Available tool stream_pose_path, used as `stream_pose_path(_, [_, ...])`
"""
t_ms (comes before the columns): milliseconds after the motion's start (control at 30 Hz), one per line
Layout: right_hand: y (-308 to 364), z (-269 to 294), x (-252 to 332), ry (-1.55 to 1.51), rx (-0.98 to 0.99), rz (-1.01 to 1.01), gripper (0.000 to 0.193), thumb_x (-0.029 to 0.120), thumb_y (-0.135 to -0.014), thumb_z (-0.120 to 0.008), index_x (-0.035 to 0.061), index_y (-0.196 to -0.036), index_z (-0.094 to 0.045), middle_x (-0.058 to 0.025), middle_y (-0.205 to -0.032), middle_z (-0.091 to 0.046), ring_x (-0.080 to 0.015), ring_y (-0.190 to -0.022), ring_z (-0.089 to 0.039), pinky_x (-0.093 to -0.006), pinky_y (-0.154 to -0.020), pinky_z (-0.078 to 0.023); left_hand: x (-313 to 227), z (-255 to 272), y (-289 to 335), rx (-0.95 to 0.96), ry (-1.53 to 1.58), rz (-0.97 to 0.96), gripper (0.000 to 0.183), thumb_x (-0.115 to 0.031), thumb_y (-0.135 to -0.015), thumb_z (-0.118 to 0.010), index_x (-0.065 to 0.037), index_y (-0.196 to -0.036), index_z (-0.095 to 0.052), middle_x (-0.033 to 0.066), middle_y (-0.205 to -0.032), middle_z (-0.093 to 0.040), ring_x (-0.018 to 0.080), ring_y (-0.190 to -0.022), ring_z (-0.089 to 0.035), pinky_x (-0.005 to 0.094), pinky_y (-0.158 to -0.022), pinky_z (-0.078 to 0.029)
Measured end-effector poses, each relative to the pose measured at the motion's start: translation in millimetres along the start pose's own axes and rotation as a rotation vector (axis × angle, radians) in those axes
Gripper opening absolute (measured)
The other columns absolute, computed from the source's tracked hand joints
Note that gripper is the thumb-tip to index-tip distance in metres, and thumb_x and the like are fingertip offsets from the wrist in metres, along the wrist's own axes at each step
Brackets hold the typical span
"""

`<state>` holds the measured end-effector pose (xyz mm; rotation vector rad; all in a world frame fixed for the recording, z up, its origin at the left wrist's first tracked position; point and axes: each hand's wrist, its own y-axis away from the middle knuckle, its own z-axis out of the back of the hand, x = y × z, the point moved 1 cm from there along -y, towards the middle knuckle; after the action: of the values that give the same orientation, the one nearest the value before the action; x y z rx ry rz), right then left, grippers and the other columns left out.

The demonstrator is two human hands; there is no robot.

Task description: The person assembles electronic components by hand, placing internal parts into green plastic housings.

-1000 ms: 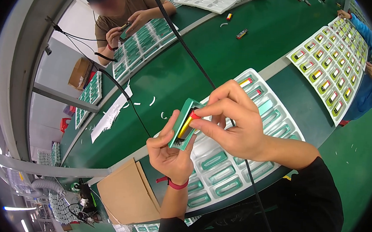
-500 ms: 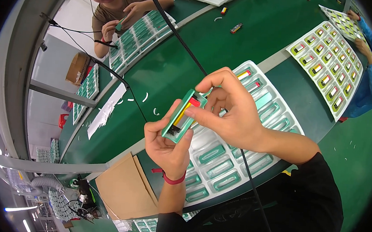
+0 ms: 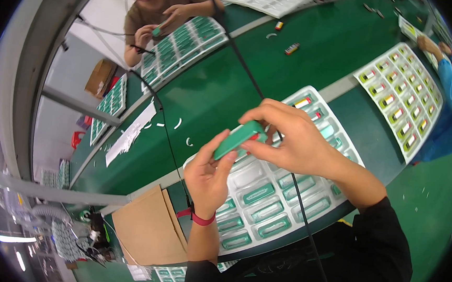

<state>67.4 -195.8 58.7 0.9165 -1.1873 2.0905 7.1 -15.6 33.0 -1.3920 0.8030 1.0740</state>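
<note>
Between my two hands, above the white tray, is a small green plastic case [image 3: 233,141], tilted so its smooth outer side shows. A bit of red shows at its right end; the rest of its contents is hidden. My left hand [image 3: 208,176], with a red band at the wrist, pinches the lower left end between thumb and fingers. Thumb and forefinger of my right hand [image 3: 304,144] grip the upper right end. Below them, the white tray [image 3: 243,179] has rows of cells with green cases, a few with red-and-yellow parts at its far end.
Brown cardboard [image 3: 149,230] lies left of the tray. A black cable [image 3: 237,58] hangs across the view. Loose battery-like parts [image 3: 292,48] and white curled strips [image 3: 178,123] lie on the green table. Another filled tray [image 3: 378,102] stands right, near a blue-sleeved person. Someone works opposite.
The green case has turned in my hands: its open face with the red, yellow and silver insert showed before, now its outer side does. My right thumb has shifted off the insert.
</note>
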Motion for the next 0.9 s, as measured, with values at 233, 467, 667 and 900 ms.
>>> stream_pose_path(233, [2, -17, -17, -0.042, 0.016, 0.057, 0.031, -0.001, -0.075, -0.071, 0.0015, -0.103, -0.059, -0.0075, -0.090, -0.058, -0.0167, -0.074, -0.058, -0.0266, -0.066, -0.048, 2, 6, 9, -0.025, -0.355, -0.234, 0.032, 0.000, -0.080, -0.067, 0.000, -0.111, -0.061, 0.0156, -0.097, -0.066, 0.0280, -0.081, -0.066, 0.0320, -0.070, -0.053])
stream_pose_path(467, [17, -9, -12, -0.170, -0.089, 0.058, 0.033, -0.011, -0.076, -0.063, -0.0053, -0.108, -0.056, -0.0126, -0.095, -0.057, -0.0176, -0.081, -0.059, -0.0279, -0.067, -0.050, -8, 6, 3, -0.045, -0.210, -0.371, 0.040, -0.003, -0.076, -0.072, -0.003, -0.115, -0.060, 0.0121, -0.093, -0.064, 0.0236, -0.076, -0.065, 0.0303, -0.063, -0.053])
stream_pose_path(667, [4, -7, 1, 0.345, 0.113, 0.248, 0.032, -0.005, -0.076, -0.067, -0.0027, -0.107, -0.057, -0.0155, -0.090, -0.059, -0.0239, -0.078, -0.059, -0.0318, -0.066, -0.048, -2, 6, 8, -0.046, -0.365, -0.368, 0.038, 0.002, -0.074, -0.069, -0.001, -0.110, -0.059, 0.0123, -0.095, -0.063, 0.0266, -0.073, -0.064, 0.0320, -0.060, -0.051])
stream_pose_path(900, [23, -8, -10, 0.382, -0.123, 0.206, 0.029, -0.009, -0.077, -0.062, -0.0035, -0.105, -0.058, -0.0178, -0.098, -0.062, -0.0296, -0.086, -0.062, -0.0337, -0.073, -0.050, 9, -10, 4, -0.147, -0.249, -0.551, 0.044, 0.004, -0.075, -0.066, -0.002, -0.118, -0.056, 0.0152, -0.109, -0.064, 0.0280, -0.084, -0.067, 0.0309, -0.065, -0.054])
